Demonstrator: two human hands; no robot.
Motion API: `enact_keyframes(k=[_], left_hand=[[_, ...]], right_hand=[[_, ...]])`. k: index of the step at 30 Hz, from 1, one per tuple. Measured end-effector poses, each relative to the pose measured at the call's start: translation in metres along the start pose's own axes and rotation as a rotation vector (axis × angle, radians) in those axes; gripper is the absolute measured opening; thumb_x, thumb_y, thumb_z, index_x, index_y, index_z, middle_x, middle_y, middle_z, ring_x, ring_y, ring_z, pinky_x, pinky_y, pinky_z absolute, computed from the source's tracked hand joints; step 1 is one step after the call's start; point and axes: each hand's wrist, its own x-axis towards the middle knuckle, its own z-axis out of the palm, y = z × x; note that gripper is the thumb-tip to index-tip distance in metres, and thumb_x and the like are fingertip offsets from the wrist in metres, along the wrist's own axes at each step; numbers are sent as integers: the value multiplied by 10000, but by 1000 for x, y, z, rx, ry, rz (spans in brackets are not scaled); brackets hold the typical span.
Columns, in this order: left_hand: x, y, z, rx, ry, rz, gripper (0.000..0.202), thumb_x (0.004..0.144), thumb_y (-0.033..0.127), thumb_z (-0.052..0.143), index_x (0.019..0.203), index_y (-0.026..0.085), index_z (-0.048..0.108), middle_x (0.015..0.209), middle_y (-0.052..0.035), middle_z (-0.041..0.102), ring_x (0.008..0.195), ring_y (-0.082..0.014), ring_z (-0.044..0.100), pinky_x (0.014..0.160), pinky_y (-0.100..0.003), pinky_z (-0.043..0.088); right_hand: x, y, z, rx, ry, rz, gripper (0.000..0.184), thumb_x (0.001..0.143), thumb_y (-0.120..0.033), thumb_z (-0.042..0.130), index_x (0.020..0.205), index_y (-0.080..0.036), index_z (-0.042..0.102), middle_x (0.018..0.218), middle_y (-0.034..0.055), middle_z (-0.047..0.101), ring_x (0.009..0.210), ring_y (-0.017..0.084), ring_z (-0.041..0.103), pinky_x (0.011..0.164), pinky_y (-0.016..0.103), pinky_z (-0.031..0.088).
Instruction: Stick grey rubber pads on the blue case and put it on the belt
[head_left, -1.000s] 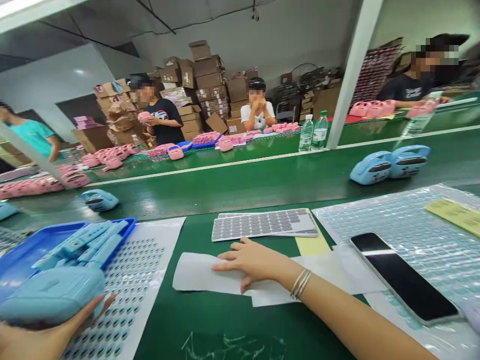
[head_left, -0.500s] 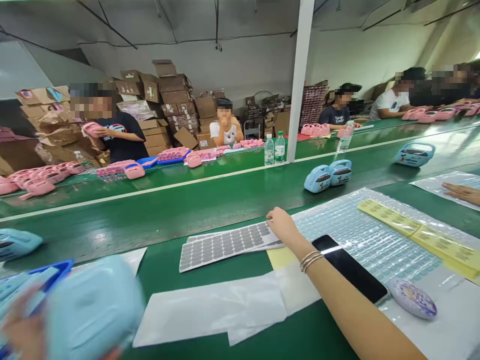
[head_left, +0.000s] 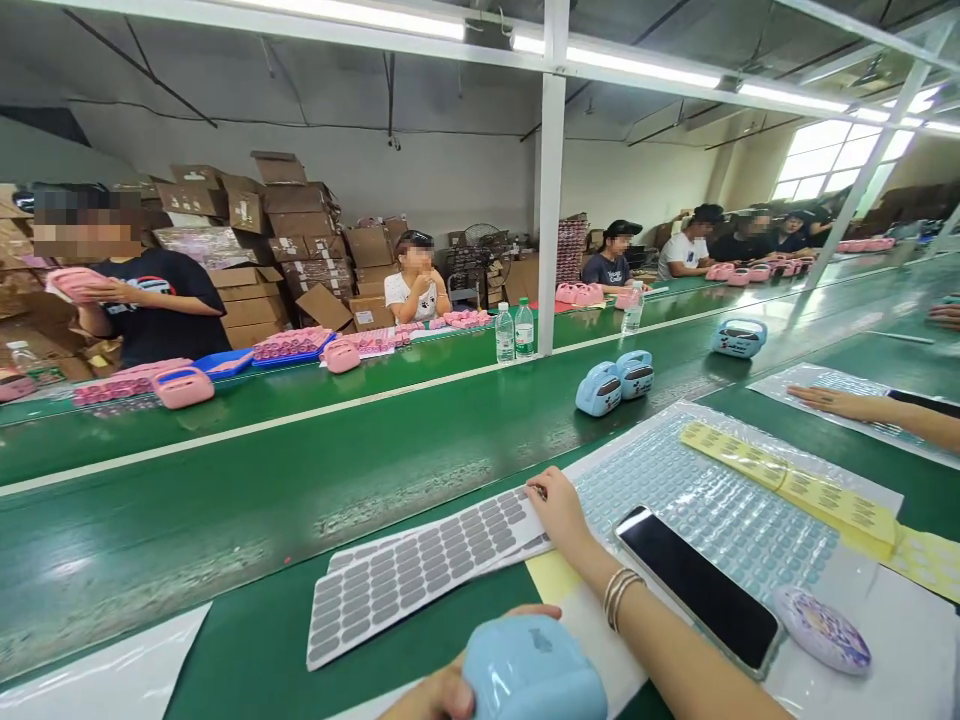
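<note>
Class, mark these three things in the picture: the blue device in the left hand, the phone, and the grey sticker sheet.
Blue device [head_left: 534, 670], head view, top of its shell.
Phone [head_left: 697, 590], head view, black screen.
Grey sticker sheet [head_left: 420, 570], head view, middle of its rows.

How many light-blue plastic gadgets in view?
4 light-blue plastic gadgets: one in the left hand, two side by side on the green belt, one farther along. Others may be hidden.

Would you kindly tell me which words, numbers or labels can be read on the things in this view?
None reads clearly.
Yellow paper label strips: printed lines too small to read.
Pale blue plastic device: small raised mark, too blurred to read.
Clear water bottles: labels too small to read.
Co-worker's dark T-shirt: white lettering too blurred to read.
</note>
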Motion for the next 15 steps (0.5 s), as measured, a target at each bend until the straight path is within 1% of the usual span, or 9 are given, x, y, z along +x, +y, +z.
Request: enact_keyframes(k=[3,7,10,15], left_hand=[[-7,2,2,-17,-12,-25,1097,405,512,907,1389,194,540,1334,-134,583,1322,-369,461,1115,-436,324],[-7,2,4,-42,69,-48,1116,381,526,905,1383,190,548,1313,-140,596,1344,-403,426,1127,-463,305],[-9,2,6,-68,100,-63,1099,386,493,903,1382,196,548,1325,-143,593,1312,-384,466,1130,-462,302],[-14,8,16,-103,126,-101,1063,449,424,888,1416,206,505,1344,-135,578,1289,-349,491,1125,-438,315]], right_hand=[[-1,1,1,3,10,-4,150,964,-253,612,901,-117,628,948,41,627,884,169,620,831,357,543],[-6,-2,-1,-21,32,-25,121,954,-235,617,912,-122,627,982,49,618,951,190,603,857,378,532],[-8,-4,-4,-38,39,-51,119,954,-235,613,904,-128,626,994,50,615,969,194,591,884,389,518],[-9,-8,-6,-55,40,-36,157,962,-251,602,864,-128,604,924,35,606,898,176,594,826,352,519]])
